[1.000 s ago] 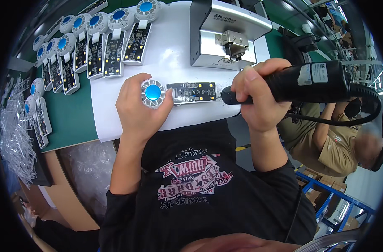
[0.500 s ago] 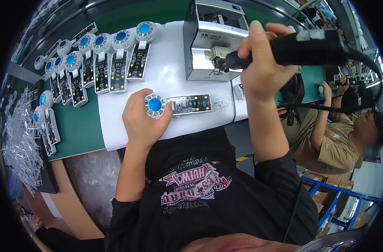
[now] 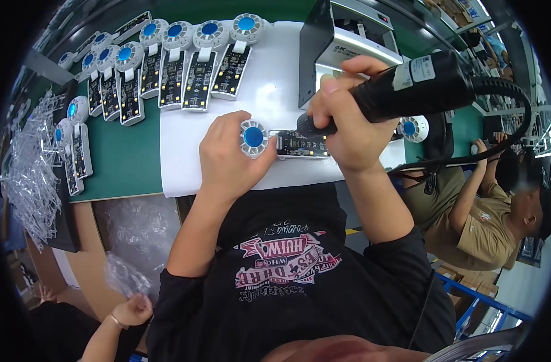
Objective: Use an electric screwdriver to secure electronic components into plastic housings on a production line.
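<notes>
My left hand [image 3: 224,157] grips the round white head, with its blue centre, of a handheld device [image 3: 254,139]. The device lies on a white sheet, its exposed dark circuit board [image 3: 296,146] pointing right. My right hand [image 3: 357,123] is wrapped round a corded black electric screwdriver [image 3: 408,87], tilted down to the left. The thin bit reaches over the joint between round head and board, near my left thumb. Whether the bit touches a screw is too small to tell. My right hand and the tool cover part of the board's right end.
A metal screw feeder [image 3: 348,51] stands behind my right hand. Several similar devices [image 3: 197,78] lie in rows on the green mat [image 3: 127,172]. Clear plastic pieces [image 3: 31,175] are heaped at left. Another person's hand [image 3: 133,311] touches a plastic bag at lower left; a co-worker sits at right.
My right hand has brought the screwdriver down from the screw feeder to the device. My left hand keeps its hold. Another person's hand has come in at lower left. The whole view has shifted.
</notes>
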`<state>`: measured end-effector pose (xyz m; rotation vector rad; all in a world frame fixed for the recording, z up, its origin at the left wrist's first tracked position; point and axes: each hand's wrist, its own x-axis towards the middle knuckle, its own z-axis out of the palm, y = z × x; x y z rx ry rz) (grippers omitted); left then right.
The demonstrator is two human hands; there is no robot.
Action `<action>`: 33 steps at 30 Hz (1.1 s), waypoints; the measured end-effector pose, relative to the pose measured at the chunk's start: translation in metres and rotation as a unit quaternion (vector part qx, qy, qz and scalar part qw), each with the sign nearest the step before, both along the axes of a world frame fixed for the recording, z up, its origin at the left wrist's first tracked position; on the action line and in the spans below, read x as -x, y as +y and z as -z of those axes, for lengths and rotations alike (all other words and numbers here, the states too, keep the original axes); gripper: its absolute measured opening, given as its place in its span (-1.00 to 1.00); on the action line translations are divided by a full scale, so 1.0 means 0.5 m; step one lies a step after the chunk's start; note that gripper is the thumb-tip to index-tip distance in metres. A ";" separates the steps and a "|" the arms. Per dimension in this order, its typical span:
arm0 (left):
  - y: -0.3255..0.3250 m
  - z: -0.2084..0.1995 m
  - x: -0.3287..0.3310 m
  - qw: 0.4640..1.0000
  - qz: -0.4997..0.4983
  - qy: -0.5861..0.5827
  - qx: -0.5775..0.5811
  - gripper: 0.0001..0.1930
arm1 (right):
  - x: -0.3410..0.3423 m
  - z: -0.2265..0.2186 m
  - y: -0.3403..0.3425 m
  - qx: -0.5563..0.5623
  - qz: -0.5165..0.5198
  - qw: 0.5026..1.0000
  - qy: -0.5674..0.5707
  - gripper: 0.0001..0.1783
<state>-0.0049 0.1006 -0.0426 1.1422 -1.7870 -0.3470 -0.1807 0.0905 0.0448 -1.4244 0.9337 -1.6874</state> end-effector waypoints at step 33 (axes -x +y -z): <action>0.000 -0.004 -0.003 1.000 0.008 -0.003 -0.016 -0.54 | -0.024 0.006 -0.018 -0.020 -0.008 0.999 0.040 -0.60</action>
